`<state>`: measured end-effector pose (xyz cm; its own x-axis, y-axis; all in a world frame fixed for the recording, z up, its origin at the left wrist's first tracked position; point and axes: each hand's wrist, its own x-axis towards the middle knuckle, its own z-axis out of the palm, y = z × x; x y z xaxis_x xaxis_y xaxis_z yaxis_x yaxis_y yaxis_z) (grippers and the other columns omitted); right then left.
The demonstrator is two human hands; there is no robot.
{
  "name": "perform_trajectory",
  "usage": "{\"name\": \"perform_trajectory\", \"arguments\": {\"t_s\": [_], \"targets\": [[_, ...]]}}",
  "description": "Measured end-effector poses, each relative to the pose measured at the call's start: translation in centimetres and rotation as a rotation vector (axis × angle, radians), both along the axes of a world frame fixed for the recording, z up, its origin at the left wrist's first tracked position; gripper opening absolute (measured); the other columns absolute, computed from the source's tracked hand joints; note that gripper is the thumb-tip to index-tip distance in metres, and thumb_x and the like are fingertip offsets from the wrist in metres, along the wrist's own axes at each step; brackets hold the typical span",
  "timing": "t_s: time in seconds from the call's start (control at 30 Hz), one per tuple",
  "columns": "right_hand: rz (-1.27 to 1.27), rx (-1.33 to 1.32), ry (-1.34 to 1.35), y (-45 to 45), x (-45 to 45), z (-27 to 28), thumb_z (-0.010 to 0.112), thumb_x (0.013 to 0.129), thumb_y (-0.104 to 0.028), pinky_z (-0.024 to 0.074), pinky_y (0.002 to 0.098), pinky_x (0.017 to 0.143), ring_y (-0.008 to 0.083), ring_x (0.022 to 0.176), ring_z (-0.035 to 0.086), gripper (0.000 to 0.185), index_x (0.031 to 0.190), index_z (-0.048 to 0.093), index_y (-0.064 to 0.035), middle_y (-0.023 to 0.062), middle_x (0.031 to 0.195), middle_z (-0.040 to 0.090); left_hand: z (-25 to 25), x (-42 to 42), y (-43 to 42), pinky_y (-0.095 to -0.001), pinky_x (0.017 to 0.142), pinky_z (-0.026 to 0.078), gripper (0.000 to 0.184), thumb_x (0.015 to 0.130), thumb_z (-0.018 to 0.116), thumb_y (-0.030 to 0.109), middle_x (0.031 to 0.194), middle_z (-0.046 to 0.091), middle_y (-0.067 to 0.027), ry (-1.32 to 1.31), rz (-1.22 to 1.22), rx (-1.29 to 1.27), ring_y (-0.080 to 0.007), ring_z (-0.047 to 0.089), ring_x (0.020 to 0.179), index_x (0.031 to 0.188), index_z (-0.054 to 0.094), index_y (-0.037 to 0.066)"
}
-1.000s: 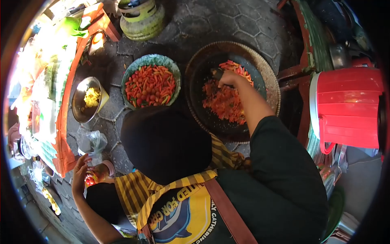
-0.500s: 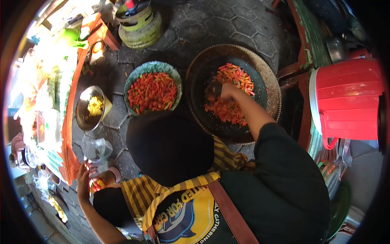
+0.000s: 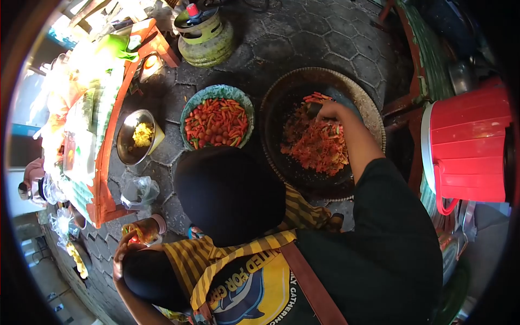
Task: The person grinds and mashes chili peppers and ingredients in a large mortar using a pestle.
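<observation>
The right hand, grip closed around the pestle, has shifted from about ten toward twelve o'clock in the mortar, above crushed chilies. The left hand lies at eight o'clock, spread unclear.

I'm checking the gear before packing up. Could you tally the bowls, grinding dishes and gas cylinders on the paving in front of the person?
Bowls: 2 (the green-rimmed bowl of red chillies, the metal bowl with yellow pieces)
Grinding dishes: 1 (the wide dark dish)
Gas cylinders: 1 (the green cylinder)
Total: 4
</observation>
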<state>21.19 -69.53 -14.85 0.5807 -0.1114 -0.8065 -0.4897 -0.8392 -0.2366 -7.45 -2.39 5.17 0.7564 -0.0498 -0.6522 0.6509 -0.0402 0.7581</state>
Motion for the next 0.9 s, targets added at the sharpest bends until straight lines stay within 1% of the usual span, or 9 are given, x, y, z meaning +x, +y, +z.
{"name": "perform_trajectory", "arguments": {"t_s": [0.03,0.07,0.13,0.33,0.4,0.47,0.7,0.77,0.9], "targets": [[-0.152,0.056,-0.076,-0.1,-0.1,-0.1,0.074,0.06,-0.016,0.0514,0.0375,0.061,0.0305,0.072,0.065,0.065,0.118,0.05,-0.0016,0.0141,0.081,0.066,0.8,-0.5,-0.7,-0.0358,0.087,0.046,0.069,0.083,0.052,0.044,0.098,0.062,-0.0201,-0.003,-0.021,0.085,-0.0279,0.061,0.092,0.135,0.034,0.003],[-0.141,0.057,-0.066,0.0,-0.5,-1.6,0.074,0.06,-0.016,0.0514,0.0375,0.061,0.0305,0.072,0.065,0.065,0.118,0.05,-0.0016,0.0141,0.081,0.066,1.0,-0.7,-1.2,-0.0358,0.087,0.046,0.069,0.083,0.052,0.044,0.098,0.062,-0.0201,0.008,-0.01,0.086,-0.0279,0.061,0.092,0.135,0.034,0.003],[-0.062,-0.105,-0.665,0.9,-1.9,-5.0,0.073,0.062,-0.02,0.0509,0.0404,0.073,0.0319,0.089,0.063,0.068,0.123,0.047,-0.0023,0.0172,0.099,0.064,1.2,-0.9,-2.0,-0.0328,0.083,0.048,0.071,0.083,0.052,0.048,0.098,0.061,-0.0179,0.006,0.018,0.081,-0.0257,0.062,0.089,0.134,0.034,0.003],[0.2,-0.251,-0.397,6.7,-5.6,-4.5,0.072,0.062,-0.025,0.0489,0.0408,0.082,0.0338,0.099,0.059,0.069,0.124,0.047,-0.0052,0.0191,0.111,0.059,0.2,-1.6,0.0,-0.0319,0.084,0.047,0.068,0.084,0.052,0.043,0.094,0.063,-0.0184,0.03,0.093,0.096,-0.0254,0.062,0.089,0.134,0.035,0.002],[0.195,-0.175,-0.41,4.7,-5.8,-4.5,0.074,0.062,-0.024,0.0488,0.0418,0.082,0.0331,0.098,0.059,0.066,0.119,0.049,-0.0014,0.0193,0.108,0.06,-0.4,-1.3,0.8,-0.0327,0.087,0.046,0.068,0.083,0.054,0.042,0.096,0.063,-0.0205,0.028,0.091,0.079,-0.0264,0.062,0.091,0.134,0.035,0.001],[-0.078,0.173,-0.268,1.8,-5.0,-6.2,0.074,0.064,-0.025,0.0491,0.0426,0.08,0.0326,0.095,0.06,0.07,0.121,0.046,0.0046,0.0215,0.106,0.06,-0.4,-0.8,1.3,-0.0322,0.088,0.045,0.065,0.084,0.054,0.04,0.096,0.064,-0.0195,-0.003,-0.015,0.098,-0.0254,0.062,0.091,0.133,0.037,0.0],[0.113,-0.341,-0.47,6.9,-7.1,4.1,0.068,0.073,-0.015,0.0502,0.0424,0.077,0.032,0.092,0.062,0.044,0.109,0.048,0.0015,0.0196,0.099,0.063,0.5,1.8,-0.5,-0.0305,0.082,0.047,0.05,0.088,0.053,0.029,0.092,0.064,-0.0119,0.098,-0.074,0.255,-0.0231,0.062,0.09,0.129,0.043,0.003],[0.17,-0.384,-0.511,8.8,-6.2,-4.5,0.066,0.073,-0.013,0.0503,0.0423,0.077,0.0318,0.093,0.062,0.041,0.108,0.048,0.0006,0.0196,0.1,0.062,0.3,3.3,-1.0,-0.0296,0.08,0.048,0.044,0.09,0.052,0.025,0.096,0.061,-0.0089,0.152,-0.269,0.368,-0.0208,0.061,0.091,0.127,0.045,0.003],[0.24,-0.372,-0.55,8.4,-5.3,-5.3,0.066,0.068,-0.01,0.05,0.0447,0.074,0.0335,0.091,0.062,0.045,0.109,0.049,-0.0021,0.0202,0.096,0.062,-1.1,3.9,-0.3,-0.0296,0.081,0.048,0.041,0.09,0.052,0.024,0.102,0.058,-0.0085,0.044,-0.311,0.333,-0.0186,0.06,0.093,0.126,0.046,0.003]]}}
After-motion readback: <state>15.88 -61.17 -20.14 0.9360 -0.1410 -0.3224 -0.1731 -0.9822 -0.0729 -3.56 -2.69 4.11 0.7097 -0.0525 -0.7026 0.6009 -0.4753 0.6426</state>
